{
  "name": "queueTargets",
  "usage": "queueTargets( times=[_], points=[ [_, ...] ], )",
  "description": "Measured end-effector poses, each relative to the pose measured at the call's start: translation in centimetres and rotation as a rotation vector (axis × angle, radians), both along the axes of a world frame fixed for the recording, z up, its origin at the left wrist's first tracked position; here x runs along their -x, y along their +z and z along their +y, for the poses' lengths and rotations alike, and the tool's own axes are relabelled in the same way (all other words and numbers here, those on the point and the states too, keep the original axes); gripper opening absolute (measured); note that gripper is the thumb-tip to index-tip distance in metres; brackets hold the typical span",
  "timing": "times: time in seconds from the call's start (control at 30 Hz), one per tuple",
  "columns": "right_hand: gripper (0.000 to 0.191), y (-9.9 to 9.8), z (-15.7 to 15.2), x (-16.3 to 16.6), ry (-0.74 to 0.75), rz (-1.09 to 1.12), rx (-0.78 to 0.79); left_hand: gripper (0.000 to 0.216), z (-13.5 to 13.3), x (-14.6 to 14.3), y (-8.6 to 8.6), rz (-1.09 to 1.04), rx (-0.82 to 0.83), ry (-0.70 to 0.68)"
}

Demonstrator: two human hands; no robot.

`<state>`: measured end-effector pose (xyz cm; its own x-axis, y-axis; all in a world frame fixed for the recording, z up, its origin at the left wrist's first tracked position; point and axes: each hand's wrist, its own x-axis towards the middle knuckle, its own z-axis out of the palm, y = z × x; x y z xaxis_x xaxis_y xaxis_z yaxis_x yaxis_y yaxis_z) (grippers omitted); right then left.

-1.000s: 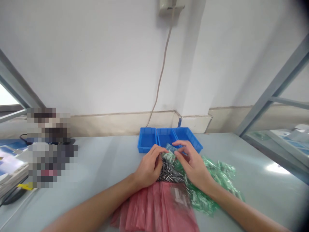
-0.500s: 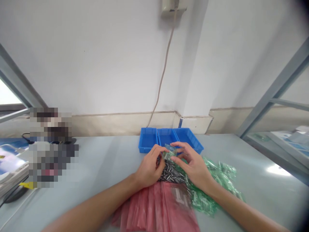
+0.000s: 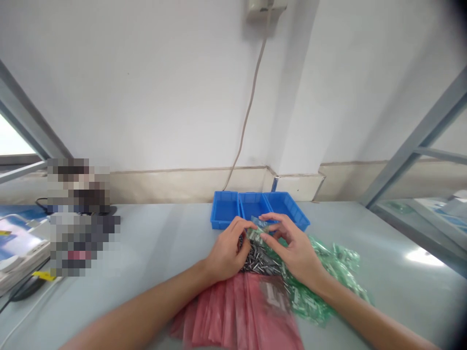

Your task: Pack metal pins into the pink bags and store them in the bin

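My left hand and my right hand hold a small clear greenish plastic bag between them, thumbs and fingers pinching its sides. Small pale pieces show inside the bag. Below it lies a heap of loose metal screws or pins, partly covered by both hands. Nearer to me, overlapping pink plastic bags are spread on the grey table. Green plastic bags with small parts in them are piled beside and under my right forearm.
Three blue trays stand side by side behind my hands, near the wall. A power strip, cables and a blurred-out area are at the left. Metal frame posts rise on both sides.
The view has shifted slightly. Both hands keep the small bag in nearly the same place, with only slight finger movement.
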<state>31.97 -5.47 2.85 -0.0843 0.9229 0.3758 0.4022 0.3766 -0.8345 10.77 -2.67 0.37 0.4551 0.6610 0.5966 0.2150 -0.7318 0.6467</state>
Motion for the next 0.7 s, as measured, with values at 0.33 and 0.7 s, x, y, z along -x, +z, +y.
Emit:
queueTargets(
  times=[0.33, 0.7],
  points=[
    [0.033, -0.15, -0.08, 0.02, 0.025, 0.02, 0.004, 0.035, 0.09, 0.01, 0.19, -0.011, -0.036, -0.014],
    [0.012, -0.55, 0.29, -0.21, 0.064, -0.034, -0.088, 0.035, 0.04, -0.07, 0.34, -0.002, -0.047, -0.007]
  ],
)
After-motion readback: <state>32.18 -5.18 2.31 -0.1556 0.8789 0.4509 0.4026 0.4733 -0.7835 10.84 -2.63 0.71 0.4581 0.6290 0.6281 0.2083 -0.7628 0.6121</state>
